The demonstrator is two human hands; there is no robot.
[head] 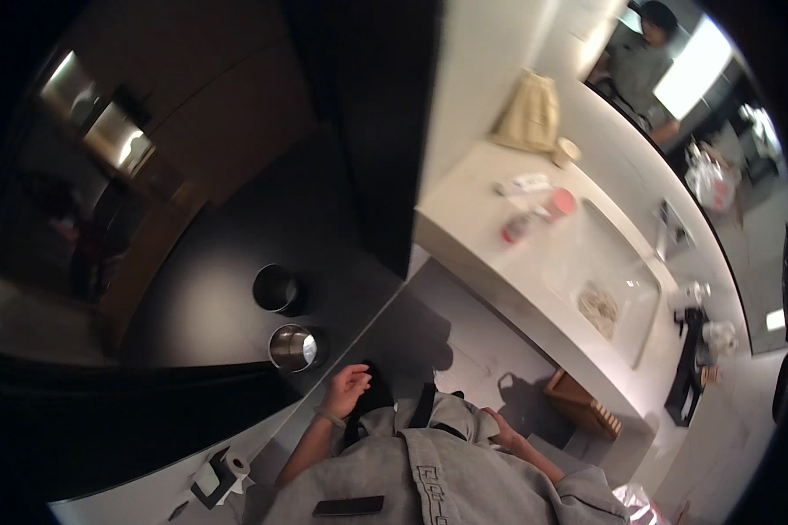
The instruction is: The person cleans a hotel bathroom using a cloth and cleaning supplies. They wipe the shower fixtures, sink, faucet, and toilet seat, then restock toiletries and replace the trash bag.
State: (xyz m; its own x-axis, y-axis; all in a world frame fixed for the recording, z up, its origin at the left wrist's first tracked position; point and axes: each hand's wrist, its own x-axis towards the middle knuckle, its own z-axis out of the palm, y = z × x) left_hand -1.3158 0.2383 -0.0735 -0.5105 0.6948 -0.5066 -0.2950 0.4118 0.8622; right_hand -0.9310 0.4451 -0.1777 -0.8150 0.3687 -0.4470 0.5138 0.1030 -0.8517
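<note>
My left hand (348,390) hangs in front of me on the left with its fingers loosely curled, a band around the wrist and nothing visible in its grasp. Nearest to it, a metal bin (293,348) stands on the dark floor, with a black bin (276,289) beyond. My right hand (497,425) is at the side of my grey garment (459,459); its fingers are partly hidden by the cloth, so whether it grips anything does not show.
A white washbasin (604,262) on the right holds a pale tangled bundle (598,310). Bottles, a pink-lidded container (561,202) and a beige bag (532,115) stand on its counter (473,197). Below is a brown basket (581,403); lower left, a toilet roll (238,464). A mirror reflects a person.
</note>
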